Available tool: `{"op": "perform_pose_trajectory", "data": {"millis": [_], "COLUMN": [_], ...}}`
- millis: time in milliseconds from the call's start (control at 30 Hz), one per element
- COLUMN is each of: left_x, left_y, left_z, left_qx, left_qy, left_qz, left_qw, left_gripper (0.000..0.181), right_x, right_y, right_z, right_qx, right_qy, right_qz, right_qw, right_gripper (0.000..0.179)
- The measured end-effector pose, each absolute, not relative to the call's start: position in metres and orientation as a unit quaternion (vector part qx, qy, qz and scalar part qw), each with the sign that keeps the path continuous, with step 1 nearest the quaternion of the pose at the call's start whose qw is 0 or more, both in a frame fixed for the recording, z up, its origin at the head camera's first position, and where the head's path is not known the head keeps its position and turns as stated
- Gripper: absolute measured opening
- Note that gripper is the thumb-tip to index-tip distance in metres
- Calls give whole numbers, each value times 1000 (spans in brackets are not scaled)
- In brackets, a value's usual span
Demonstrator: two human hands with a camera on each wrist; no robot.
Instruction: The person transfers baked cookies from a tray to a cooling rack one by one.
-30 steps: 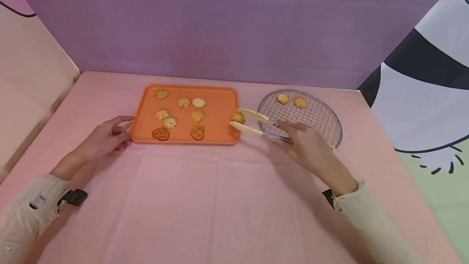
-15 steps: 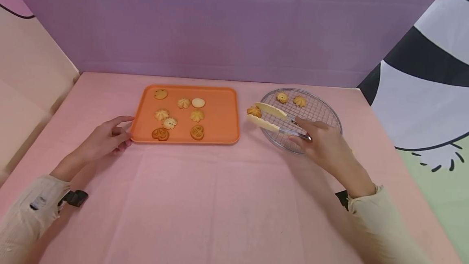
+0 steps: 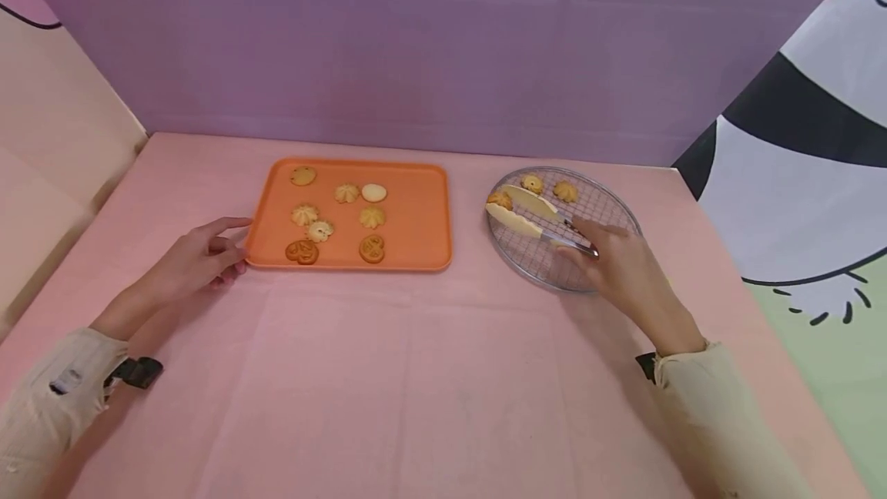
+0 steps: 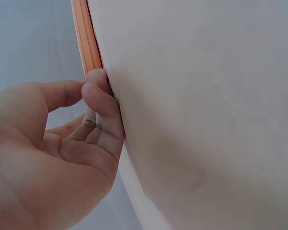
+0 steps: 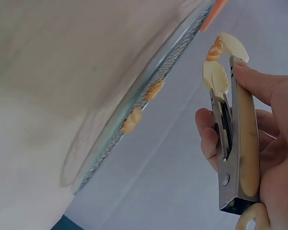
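My right hand [image 3: 627, 272] grips metal tongs [image 5: 246, 139] with cream-coloured tips. Between the tips is a golden ridged cookie [image 3: 499, 200], over the left part of a round wire rack [image 3: 509, 259]. In the right wrist view, the pinched cookie [image 5: 214, 50] sits apart from the rack's mesh. Two other cookies rest toward the rack's far side: a round one [image 3: 531, 183] and a ridged one [image 3: 565, 191]. At the left, my left hand [image 3: 194, 262] holds the near-left edge of an orange tray [image 3: 416, 214], fingertips and thumb at its rim [image 4: 86, 40].
Several cookies lie on the tray, among them a pretzel-shaped one [image 3: 372, 249], a pale oval one [image 3: 374, 192] and a speckled one [image 3: 302, 175]. Pink cloth [image 3: 416, 376] covers the table. A purple backdrop [image 3: 416, 45] rises behind it.
My right hand has carried the tongs and pinched cookie rightward, from the tray's right edge to over the round rack. My left hand stays at the tray.
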State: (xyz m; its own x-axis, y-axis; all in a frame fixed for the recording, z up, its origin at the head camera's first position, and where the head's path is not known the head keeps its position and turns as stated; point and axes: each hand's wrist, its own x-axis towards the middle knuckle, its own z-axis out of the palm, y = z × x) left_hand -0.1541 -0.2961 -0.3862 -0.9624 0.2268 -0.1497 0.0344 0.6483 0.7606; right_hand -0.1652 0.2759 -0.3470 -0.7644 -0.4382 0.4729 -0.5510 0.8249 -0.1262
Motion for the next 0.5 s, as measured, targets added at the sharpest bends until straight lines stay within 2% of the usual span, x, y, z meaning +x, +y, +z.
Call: {"op": "perform_pose_trajectory", "data": {"millis": [133,267,400,500], "left_x": [-152,-150,-148,-149], "left_y": [-298,-295,-293,-291], "left_z": [-389,-396,-403,-403], "left_qx": [74,76,80,86], "left_qy": [900,899,899,900], "left_qz": [416,428,430,428], "left_qw": [105,60,4,-6], "left_gripper": [53,49,45,43], "right_x": [-174,-182,-191,-195], "right_y": [278,279,278,279], "right_z": [-349,-350,-350,-352], "right_qx": [245,227,234,232], "right_qy": [-942,-952,-950,-951], "right_qz": [126,120,110,103], "right_qw": [192,168,172,177], "right_gripper": [40,40,39,40]}}
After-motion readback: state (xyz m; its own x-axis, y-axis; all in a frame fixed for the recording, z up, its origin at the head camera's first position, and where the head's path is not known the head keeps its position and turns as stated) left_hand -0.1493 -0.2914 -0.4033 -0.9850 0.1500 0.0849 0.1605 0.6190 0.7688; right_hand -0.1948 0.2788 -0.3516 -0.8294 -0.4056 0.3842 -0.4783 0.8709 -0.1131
